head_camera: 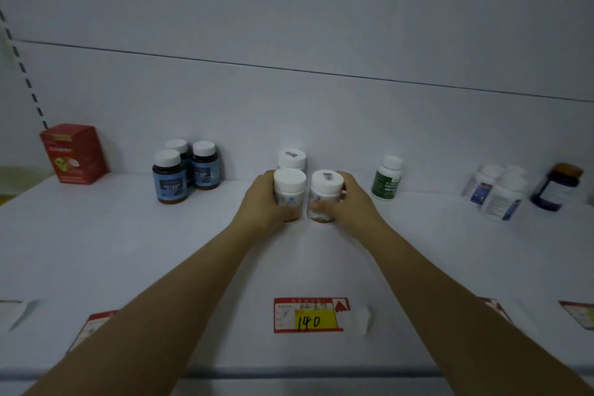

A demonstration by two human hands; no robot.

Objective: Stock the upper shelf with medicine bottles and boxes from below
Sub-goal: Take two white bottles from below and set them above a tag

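Shelf: white, with stock lined up along the back wall.
Left bottle: white cap, pale label, amber base; upright at centre, gripped by the left hand.
Right bottle: a match, with a sticker on its cap; just beside the first, gripped by the right hand.
Back bottle: same kind, directly behind the left bottle at the wall.
Red box: upright, far left.
Dark bottles: three with white caps and blue labels, clustered left of centre.
Green bottle: white cap, standing alone right of centre.
White bottles: blurred cluster further right.
Purple bottle: dark, brown cap, far right.
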